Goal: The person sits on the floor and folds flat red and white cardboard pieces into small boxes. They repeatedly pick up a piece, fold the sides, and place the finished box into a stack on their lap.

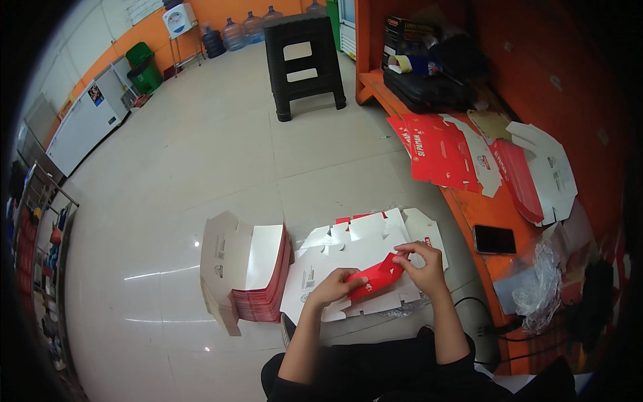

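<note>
In front of my knees, my left hand [334,287] pinches the left end of a red cardboard flap [375,279], thumb on top. At the flap's right end, my right hand [427,266] grips the edge with thumb and fingertips. The flap seems to belong to a white carton blank [303,285] under my hands, though the join is partly hidden. More flat white blanks [385,228] with red edges and cut slots lie beneath and beyond. To the left stands a thick stack of folded cartons [264,300], red along the sides, beside a partly unfolded white carton [224,268].
At right, an orange shelf [462,214] carries red printed carton sheets [445,154], a phone [494,240], crumpled clear plastic [538,288] and black bags [429,90]. A black stool [305,63] stands ahead on the tiled floor. A metal rack [40,221] is at far left.
</note>
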Demonstrator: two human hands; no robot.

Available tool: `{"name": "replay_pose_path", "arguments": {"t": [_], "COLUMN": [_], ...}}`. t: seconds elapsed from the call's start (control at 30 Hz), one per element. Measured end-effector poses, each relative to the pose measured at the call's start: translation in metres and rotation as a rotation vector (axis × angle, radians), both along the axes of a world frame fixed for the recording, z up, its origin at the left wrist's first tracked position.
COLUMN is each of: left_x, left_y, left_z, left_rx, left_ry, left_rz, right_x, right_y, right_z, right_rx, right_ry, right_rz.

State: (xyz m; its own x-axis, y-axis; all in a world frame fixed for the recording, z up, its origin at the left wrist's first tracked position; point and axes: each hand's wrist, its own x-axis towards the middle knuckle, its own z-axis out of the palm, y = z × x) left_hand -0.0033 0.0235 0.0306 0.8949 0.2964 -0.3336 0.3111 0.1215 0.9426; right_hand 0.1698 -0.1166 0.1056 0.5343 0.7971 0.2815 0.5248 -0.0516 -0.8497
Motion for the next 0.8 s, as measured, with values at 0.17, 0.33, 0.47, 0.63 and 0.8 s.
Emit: {"name": "replay_pose_path", "arguments": {"t": [0.17,0.33,0.47,0.63,0.8], "left_x": [-0.001,-0.002,0.0,0.006,0.001], "left_y": [-0.005,-0.003,-0.006,-0.012,-0.016], "left_z": [0.013,0.014,0.009,0.009,0.039], "left_rx": [-0.079,-0.092,-0.133,-0.06,0.024], "left_ry": [-0.008,-0.016,-0.043,-0.077,-0.064], "left_rz": [-0.109,-0.124,-0.077,-0.078,0.028], "right_x": [-0.021,-0.029,-0.027,-0.033,-0.044], "right_y": [0.001,-0.002,-0.002,-0.002,-0.001], "right_z": [0.001,0.003,0.007,0.001,0.023], "right_rx": [0.169,0.176,0.193,0.125,0.084], "right_ry": [-0.544,-0.559,-0.542,-0.606,-0.639], "right_rz": [0.194,0.135,0.061,0.22,0.157]}}
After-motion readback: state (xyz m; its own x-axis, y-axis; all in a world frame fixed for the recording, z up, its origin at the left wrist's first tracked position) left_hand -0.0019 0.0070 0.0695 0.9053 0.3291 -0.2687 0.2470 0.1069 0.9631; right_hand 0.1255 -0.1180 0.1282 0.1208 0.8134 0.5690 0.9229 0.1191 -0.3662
